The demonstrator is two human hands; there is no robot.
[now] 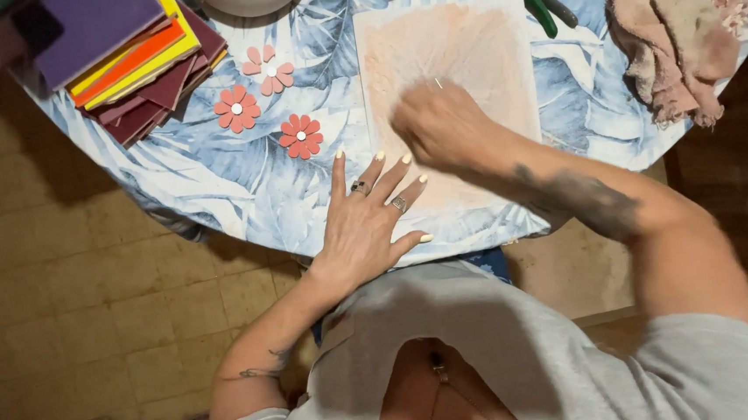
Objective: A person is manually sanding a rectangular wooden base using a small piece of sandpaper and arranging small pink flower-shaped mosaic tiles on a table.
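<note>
Grey-shirted and leaning in, the person spreads the left hand [366,219] flat on the table edge [241,193] while the blurred right hand [438,126], grip unclear, works the pale board [468,45]; steady, even pressure seems wise.

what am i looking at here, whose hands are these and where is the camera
The one picture comes from a camera worn on a person's head, looking down at their own two bare hands. The left hand lies flat, fingers spread, on a round table covered in a blue leaf-print cloth. The right hand, blurred, is over a pale board; what it holds is unclear. Also on the table: three flower cutouts, a stack of coloured sheets and a pink rag.
</note>
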